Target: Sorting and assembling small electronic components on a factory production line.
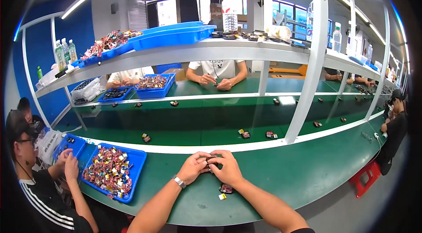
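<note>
Both of my hands meet over the green bench, closed around a small dark part (212, 161) that my fingers mostly cover. My left hand (193, 167), with a metal watch on its wrist, grips it from the left. From the right, my right hand (226, 168) holds the same part with bent fingers. Just below my right hand, by the forearm, lies a small black casing with a reddish circuit board (225, 188). A white and yellow piece (222, 197) sits beside it.
A blue tray (141, 162) heaped with small reddish assemblies stands to my left, near a seated co-worker (44, 189). Ahead, beyond a white rail (193, 149), several small assemblies lie on a green belt. A white post (310, 74) and a loaded shelf (193, 52) rise in front.
</note>
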`<action>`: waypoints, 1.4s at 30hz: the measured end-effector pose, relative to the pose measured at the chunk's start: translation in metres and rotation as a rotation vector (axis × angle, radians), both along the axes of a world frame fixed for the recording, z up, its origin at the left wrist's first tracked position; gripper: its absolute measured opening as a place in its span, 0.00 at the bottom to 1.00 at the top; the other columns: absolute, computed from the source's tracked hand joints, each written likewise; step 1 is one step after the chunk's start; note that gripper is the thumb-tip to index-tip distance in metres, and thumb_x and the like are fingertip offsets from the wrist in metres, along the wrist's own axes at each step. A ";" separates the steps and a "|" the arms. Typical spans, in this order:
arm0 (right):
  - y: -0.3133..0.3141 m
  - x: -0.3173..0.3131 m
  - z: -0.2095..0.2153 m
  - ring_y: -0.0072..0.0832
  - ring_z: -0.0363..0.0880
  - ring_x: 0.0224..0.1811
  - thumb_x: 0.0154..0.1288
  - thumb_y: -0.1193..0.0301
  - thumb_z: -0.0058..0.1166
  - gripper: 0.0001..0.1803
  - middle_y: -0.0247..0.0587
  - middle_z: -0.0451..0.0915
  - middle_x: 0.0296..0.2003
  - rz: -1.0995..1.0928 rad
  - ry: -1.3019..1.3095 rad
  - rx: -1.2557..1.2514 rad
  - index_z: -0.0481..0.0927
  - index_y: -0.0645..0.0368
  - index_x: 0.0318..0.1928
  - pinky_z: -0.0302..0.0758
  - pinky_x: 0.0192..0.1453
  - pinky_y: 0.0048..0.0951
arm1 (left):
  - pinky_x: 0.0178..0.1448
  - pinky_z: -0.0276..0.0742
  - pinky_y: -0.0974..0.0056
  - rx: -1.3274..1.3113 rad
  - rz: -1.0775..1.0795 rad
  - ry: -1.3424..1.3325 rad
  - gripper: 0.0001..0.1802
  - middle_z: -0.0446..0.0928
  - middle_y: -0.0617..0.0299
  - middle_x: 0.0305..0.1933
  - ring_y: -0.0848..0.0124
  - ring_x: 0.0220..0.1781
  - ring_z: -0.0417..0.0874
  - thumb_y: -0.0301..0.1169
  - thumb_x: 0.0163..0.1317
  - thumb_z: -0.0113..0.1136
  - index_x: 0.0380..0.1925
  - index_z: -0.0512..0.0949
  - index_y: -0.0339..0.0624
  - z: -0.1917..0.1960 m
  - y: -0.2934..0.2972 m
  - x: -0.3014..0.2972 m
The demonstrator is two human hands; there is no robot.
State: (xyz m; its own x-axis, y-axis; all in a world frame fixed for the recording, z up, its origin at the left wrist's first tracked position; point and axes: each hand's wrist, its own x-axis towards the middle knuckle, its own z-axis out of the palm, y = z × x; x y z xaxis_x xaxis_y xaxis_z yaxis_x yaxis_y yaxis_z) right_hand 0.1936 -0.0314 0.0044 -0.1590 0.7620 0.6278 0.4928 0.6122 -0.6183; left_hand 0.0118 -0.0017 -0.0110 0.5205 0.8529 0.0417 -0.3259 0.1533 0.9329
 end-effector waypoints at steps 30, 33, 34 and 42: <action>0.002 -0.004 0.008 0.33 0.77 0.38 0.51 0.77 0.65 0.09 0.37 0.77 0.36 -0.099 -0.180 0.283 0.82 0.57 0.35 0.78 0.40 0.32 | 0.61 0.78 0.60 -0.045 0.050 0.002 0.15 0.77 0.57 0.52 0.69 0.55 0.79 0.27 0.70 0.51 0.55 0.67 0.40 0.003 0.000 0.004; 0.000 -0.007 0.007 0.33 0.78 0.38 0.52 0.76 0.64 0.08 0.36 0.77 0.36 -0.138 -0.225 0.282 0.83 0.57 0.36 0.78 0.40 0.32 | 0.60 0.78 0.60 -0.043 0.047 0.002 0.15 0.77 0.57 0.52 0.68 0.54 0.79 0.27 0.70 0.51 0.55 0.67 0.40 0.003 0.000 0.004; 0.000 -0.007 0.006 0.33 0.78 0.38 0.52 0.76 0.64 0.08 0.36 0.77 0.36 -0.137 -0.224 0.282 0.83 0.57 0.36 0.78 0.40 0.32 | 0.60 0.78 0.60 -0.042 0.048 -0.002 0.15 0.77 0.57 0.52 0.68 0.54 0.80 0.27 0.70 0.51 0.55 0.67 0.40 0.003 0.000 0.004; 0.000 -0.005 0.005 0.32 0.77 0.37 0.54 0.74 0.63 0.07 0.34 0.77 0.34 -0.169 -0.298 0.317 0.83 0.56 0.36 0.78 0.38 0.32 | 0.59 0.79 0.60 -0.029 0.053 0.012 0.14 0.77 0.57 0.52 0.67 0.53 0.81 0.26 0.71 0.49 0.55 0.67 0.40 0.002 0.000 0.005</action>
State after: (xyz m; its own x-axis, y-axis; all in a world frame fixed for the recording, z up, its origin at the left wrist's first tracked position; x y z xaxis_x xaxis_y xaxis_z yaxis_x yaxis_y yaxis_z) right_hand 0.1883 -0.0311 0.0097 -0.2582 0.5703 0.7798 0.7293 0.6444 -0.2298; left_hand 0.0173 -0.0016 -0.0092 0.4747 0.8801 0.0111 -0.3232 0.1626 0.9322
